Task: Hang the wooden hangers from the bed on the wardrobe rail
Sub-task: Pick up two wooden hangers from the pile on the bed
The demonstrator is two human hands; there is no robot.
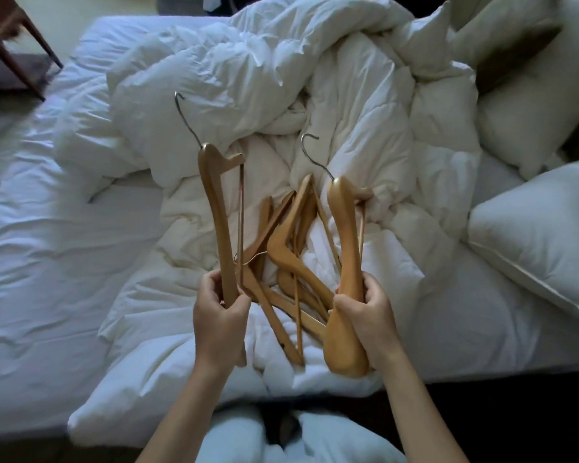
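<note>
Gripping: two wooden hangers, one per hand, both raised above the bed and clear of the heap below.
Left hand (218, 320): fingers curled tight round the lower arm of the left hanger (216, 208); thumb pressed on the near face.
Left hanger, look: pale honey-coloured wood, smooth and lightly glossy; held on edge, shoulder curve to the left, thin straight trouser bar to the right; steel hook (185, 116) at the top, tip turned right.
Right hand (370, 324): fingers wrapped round the middle of the right hanger (346, 235); thumb across its front.
Right hanger, look: same pale wood, broader and more rounded in the arm; lower end projecting below the hand as a thick rounded lobe; steel hook (310, 150) at the top, tip turned right.
Position of held pair: roughly parallel, upright in view, well apart, heap between them.
Hanger pile (291, 262): several more hangers of matching wood, crossed and overlapping, lying on the duvet between the two hands; exact count not determinable; one thin wire hook visible near the left hanger's bar.
Duvet (248, 78): white, heavily rumpled, bunched toward the head of the bed.
Pillows (542, 235): white, at the right edge of the bed.
Mattress sheet (41, 228): white, creased, exposed on the left.
Dark wooden furniture leg (17, 48): upper left, beside the bed.
</note>
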